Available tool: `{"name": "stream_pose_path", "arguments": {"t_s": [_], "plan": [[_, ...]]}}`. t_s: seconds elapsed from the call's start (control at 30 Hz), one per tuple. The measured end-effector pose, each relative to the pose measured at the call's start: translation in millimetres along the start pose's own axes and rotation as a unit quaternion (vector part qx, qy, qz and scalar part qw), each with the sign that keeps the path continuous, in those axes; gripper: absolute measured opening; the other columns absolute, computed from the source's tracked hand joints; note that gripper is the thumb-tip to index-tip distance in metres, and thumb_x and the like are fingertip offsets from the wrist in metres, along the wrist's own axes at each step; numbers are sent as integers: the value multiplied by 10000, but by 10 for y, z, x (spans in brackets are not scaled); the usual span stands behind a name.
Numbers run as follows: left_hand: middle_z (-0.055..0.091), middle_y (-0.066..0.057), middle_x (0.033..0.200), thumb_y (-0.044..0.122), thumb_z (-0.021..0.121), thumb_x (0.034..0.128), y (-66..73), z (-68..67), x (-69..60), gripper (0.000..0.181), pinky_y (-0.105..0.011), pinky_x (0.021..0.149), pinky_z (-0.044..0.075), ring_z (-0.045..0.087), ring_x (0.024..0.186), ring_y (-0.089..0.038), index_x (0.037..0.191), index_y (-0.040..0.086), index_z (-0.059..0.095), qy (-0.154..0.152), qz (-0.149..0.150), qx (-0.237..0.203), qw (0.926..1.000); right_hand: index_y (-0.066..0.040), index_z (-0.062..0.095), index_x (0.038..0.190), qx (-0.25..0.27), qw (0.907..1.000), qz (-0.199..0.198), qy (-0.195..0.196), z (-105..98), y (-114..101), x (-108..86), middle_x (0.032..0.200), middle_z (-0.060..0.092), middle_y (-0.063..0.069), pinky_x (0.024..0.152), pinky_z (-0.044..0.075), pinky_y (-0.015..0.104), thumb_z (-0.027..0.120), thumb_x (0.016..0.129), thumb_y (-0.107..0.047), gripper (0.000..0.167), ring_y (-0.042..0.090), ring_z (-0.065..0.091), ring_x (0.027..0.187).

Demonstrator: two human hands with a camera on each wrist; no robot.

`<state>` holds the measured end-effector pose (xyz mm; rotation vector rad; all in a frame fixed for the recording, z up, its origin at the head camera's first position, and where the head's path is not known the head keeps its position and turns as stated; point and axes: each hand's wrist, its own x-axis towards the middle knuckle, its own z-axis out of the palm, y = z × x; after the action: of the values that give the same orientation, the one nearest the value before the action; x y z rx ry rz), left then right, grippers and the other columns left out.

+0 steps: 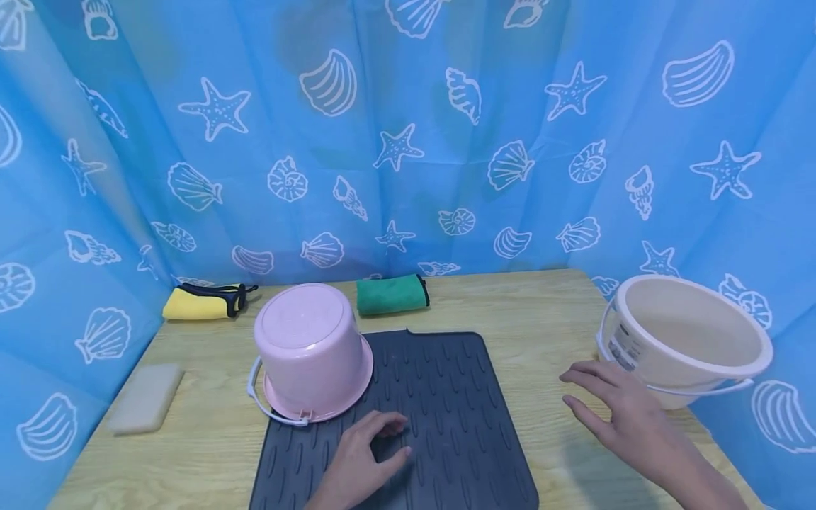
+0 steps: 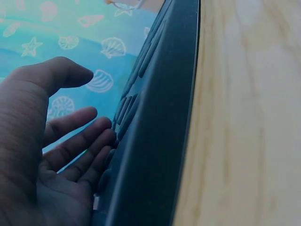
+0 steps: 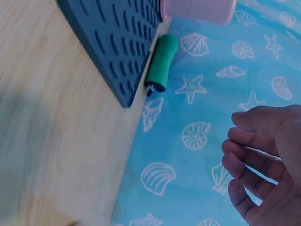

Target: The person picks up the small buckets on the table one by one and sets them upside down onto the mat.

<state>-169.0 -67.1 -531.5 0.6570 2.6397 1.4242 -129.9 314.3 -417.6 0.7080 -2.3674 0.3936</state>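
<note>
My left hand (image 1: 365, 459) is at the dark ribbed mat (image 1: 459, 418), its fingers loosely bent around nothing. The left wrist view has the same hand (image 2: 66, 155) beside the mat's raised edge (image 2: 155, 117). Upside down on the mat's back left corner stands a pink bucket (image 1: 312, 361), its handle hanging low. Over the right side of the table, my right hand (image 1: 627, 418) is relaxed and holds nothing. Just behind it, an upright white bucket (image 1: 644, 347) has its handle lowered. Whether that hand touches this bucket cannot be told from the head view.
A rolled green cloth (image 1: 392, 295) lies behind the mat. Farther left is a folded yellow cloth (image 1: 197, 303) with black trim. A pale sponge-like block (image 1: 148, 398) lies at the left of the wooden table (image 1: 542, 312). A blue shell-patterned curtain (image 1: 408, 191) surrounds the table.
</note>
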Motion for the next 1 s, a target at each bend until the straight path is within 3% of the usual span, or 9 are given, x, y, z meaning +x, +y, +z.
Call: {"name": "stream_pose_path", "arguments": {"t_s": [0.13, 0.27, 0.37, 0.47, 0.6, 0.73, 1.0], "plan": [[633, 112, 1113, 344, 745, 897, -15, 0, 5, 367, -323, 904, 520, 598, 1008, -66, 1230, 210, 669, -52, 67, 56, 9999, -102, 737, 1021, -177, 9997, 71, 165, -54, 113, 16, 1016, 691, 34, 766, 469, 336, 399, 1027, -558, 567, 272, 652, 904], [635, 101, 1118, 319, 748, 898, -21, 3, -1, 359, -320, 900, 522, 602, 1007, -74, 1229, 205, 669, -8, 231, 56, 9997, -74, 741, 992, -382, 9988, 126, 286, -114, 259, 41, 983, 703, 59, 731, 471, 368, 448, 1032, -518, 533, 288, 660, 874], [637, 98, 1119, 314, 747, 900, -17, 1, -6, 355, -322, 899, 522, 602, 1006, -78, 1228, 202, 669, 3, 267, 73, 9996, -55, 747, 984, -491, 9979, 303, 303, -155, 354, 63, 971, 707, 82, 709, 478, 431, 608, 995, -373, 347, 314, 657, 864], [633, 101, 1123, 324, 745, 898, -14, -1, -11, 362, -325, 908, 519, 598, 1012, -75, 1231, 205, 667, -57, 155, 92, 9998, -37, 746, 991, -554, 9968, 527, 253, -189, 424, 88, 970, 703, 115, 715, 478, 503, 736, 881, -177, 178, 354, 643, 874], [622, 113, 1128, 343, 740, 894, -4, -7, -15, 374, -327, 922, 513, 588, 1020, -64, 1237, 215, 662, -153, -54, 88, 9998, -16, 740, 984, -744, 9950, 618, 244, -220, 517, 124, 974, 692, 157, 735, 484, 546, 777, 751, -50, 238, 392, 633, 882], [623, 108, 1124, 342, 738, 898, -12, -3, -15, 370, -328, 913, 515, 589, 1011, -65, 1236, 213, 663, -169, -22, 90, 9998, -7, 735, 981, -993, 9918, 772, 218, -240, 625, 123, 988, 682, 179, 736, 484, 562, 791, 732, -55, 260, 416, 621, 890], [622, 104, 1104, 343, 735, 907, -19, 1, -8, 348, -334, 890, 520, 589, 993, -75, 1222, 214, 666, -170, 101, 91, 9998, 12, 730, 995, -1517, 9839, 935, 170, -288, 881, 92, 993, 676, 218, 609, 444, 546, 787, 722, -119, 308, 436, 604, 846]]}}
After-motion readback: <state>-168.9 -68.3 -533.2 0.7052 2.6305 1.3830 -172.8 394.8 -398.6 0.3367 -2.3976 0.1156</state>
